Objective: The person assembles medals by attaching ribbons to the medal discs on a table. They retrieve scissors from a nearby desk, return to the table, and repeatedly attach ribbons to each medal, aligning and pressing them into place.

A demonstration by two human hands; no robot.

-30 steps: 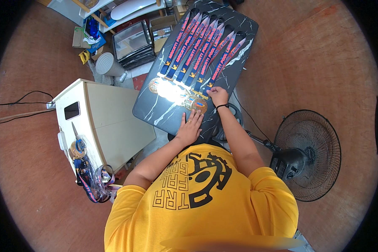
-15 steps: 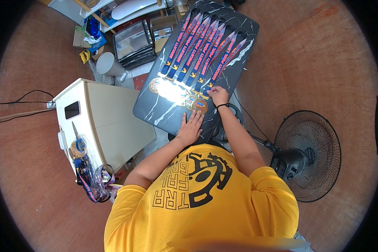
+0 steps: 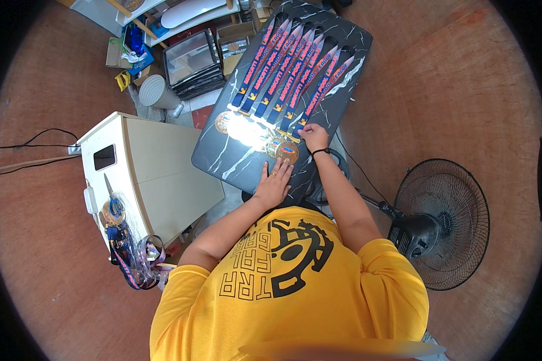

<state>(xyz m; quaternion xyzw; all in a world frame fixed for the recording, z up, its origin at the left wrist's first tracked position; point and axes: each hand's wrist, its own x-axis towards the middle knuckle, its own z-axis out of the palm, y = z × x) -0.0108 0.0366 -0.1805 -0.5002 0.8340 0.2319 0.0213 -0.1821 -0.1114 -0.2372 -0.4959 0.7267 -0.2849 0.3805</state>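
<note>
Several gold medals lie in a row across a black marble-patterned table (image 3: 235, 150), their pink and navy ribbons laid out side by side toward the far end. Strong glare hides the middle medals. At the right end, the nearest medal (image 3: 287, 151) has the fingertips of my left hand (image 3: 274, 183) resting on its lower edge, the fingers stretched out and the thumb apart. My right hand (image 3: 314, 138) pinches the navy lower end of the rightmost ribbon (image 3: 319, 96), just above the medal's gold bar. A dark band circles my right wrist.
Left of the table stands a cream cabinet (image 3: 168, 162) with a phone (image 3: 104, 157), blue-handled scissors (image 3: 114, 204) and a bundle of ribbons (image 3: 126, 259) on it. A black fan (image 3: 442, 225) is close to my right arm. Stacked frames (image 3: 193, 63) and a ribbed bin (image 3: 156, 91) sit beyond.
</note>
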